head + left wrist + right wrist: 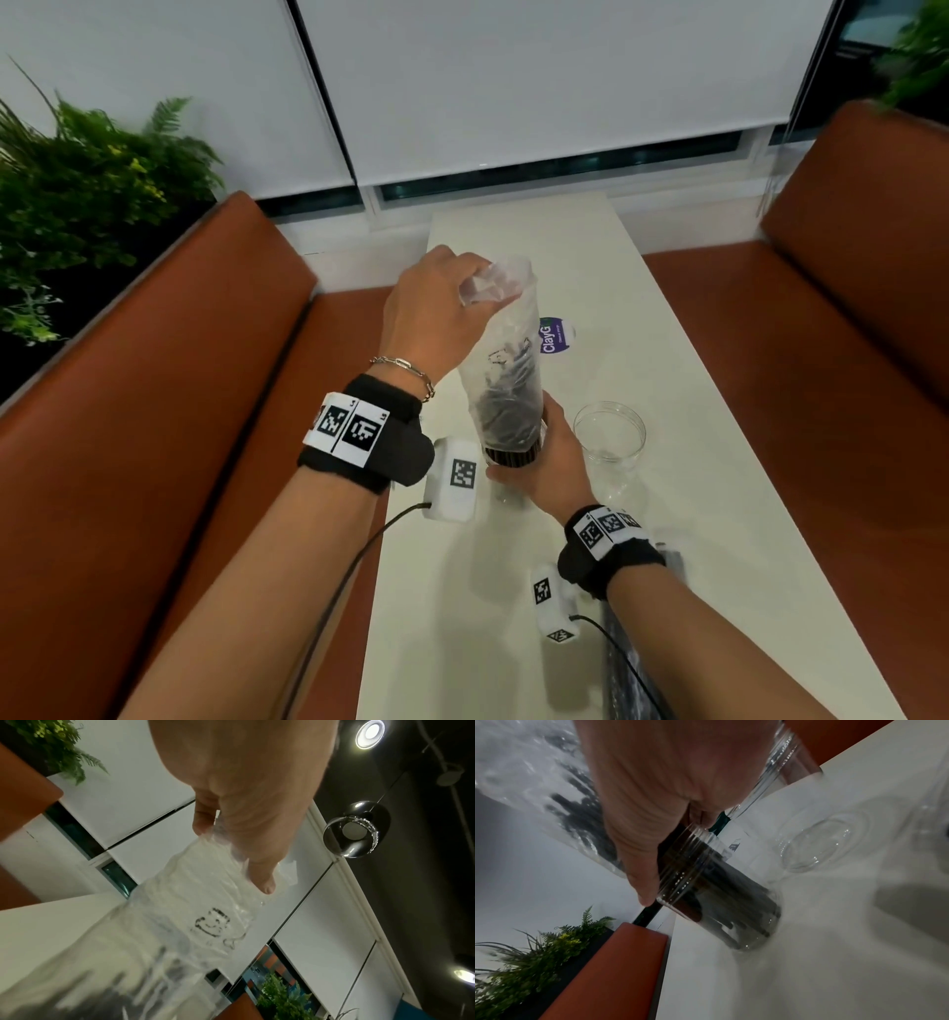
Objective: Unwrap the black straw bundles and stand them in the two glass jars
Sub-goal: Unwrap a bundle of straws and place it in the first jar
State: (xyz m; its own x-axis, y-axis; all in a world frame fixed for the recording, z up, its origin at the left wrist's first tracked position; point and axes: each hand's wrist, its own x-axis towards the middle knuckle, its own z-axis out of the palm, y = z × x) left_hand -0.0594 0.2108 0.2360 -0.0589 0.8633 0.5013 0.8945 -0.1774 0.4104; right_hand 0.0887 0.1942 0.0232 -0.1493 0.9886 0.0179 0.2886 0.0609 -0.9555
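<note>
The left hand (436, 313) is raised above the white table (462, 591), its fingertips pinching the crumpled top of the clear plastic wrapper (506, 354); in the left wrist view the thumb (264, 880) presses the film against the other fingers. The wrapper hangs straight down from this hand as a loose sleeve bearing a small printed face, and the upper ends of the black straws (506, 411) show through its lower half. Directly below, the right hand (549, 462) curls around the first glass jar (721, 892), thumb on one side of its threaded neck and the remaining fingers behind it. This jar stands upright on the table with the straws packed inside it, their lower ends at the jar's base. Just beyond the right hand's knuckles, on its outer side, stands the second glass jar (609, 437), upright, apart from the first. Near the right forearm, a further wrapped dark bundle (629, 678) lies on the table, only partly visible.
</note>
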